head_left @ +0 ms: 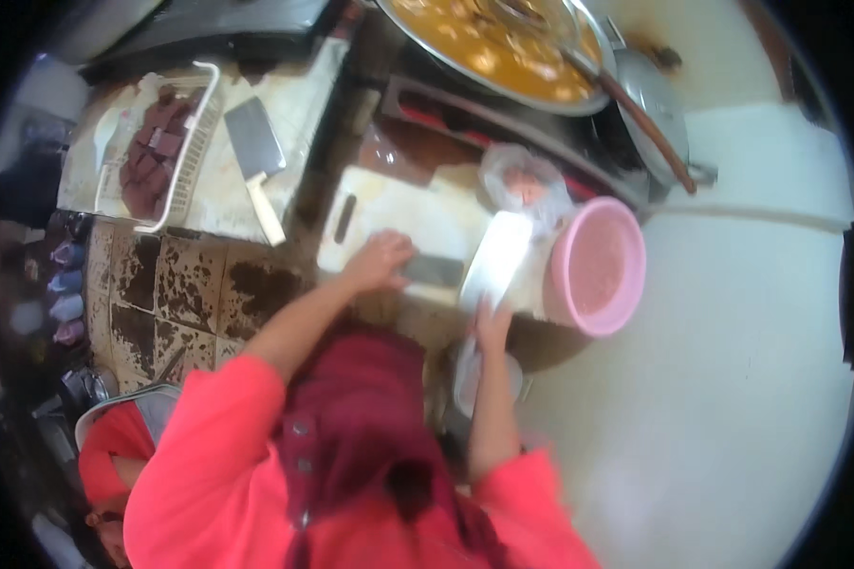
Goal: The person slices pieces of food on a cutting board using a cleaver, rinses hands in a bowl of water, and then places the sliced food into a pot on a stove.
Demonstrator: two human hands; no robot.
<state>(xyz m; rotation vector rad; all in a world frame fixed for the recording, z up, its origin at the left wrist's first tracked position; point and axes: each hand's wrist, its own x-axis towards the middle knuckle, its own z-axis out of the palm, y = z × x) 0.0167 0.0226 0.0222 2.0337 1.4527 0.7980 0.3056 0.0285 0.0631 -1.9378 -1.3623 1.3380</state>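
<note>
A white cutting board [380,211] with a handle slot lies in front of me. On its near part sits a flat, dark grey slab [436,270], whose kind I cannot make out. The bent fingers of my left hand [381,261] press on the slab's left end. My right hand [491,327] is closed round the lower end of a cleaver [499,254]. The wide blade shines brightly and stands just right of the slab; whether it touches the slab cannot be told.
A pink tub [636,275] and a plastic bag [522,180] stand to the right. Behind is a wide pan of orange stew [484,57] with a ladle [626,100]. On the left, a second cleaver [254,142] lies beside a white basket [194,152] of dark brown blocks [157,152].
</note>
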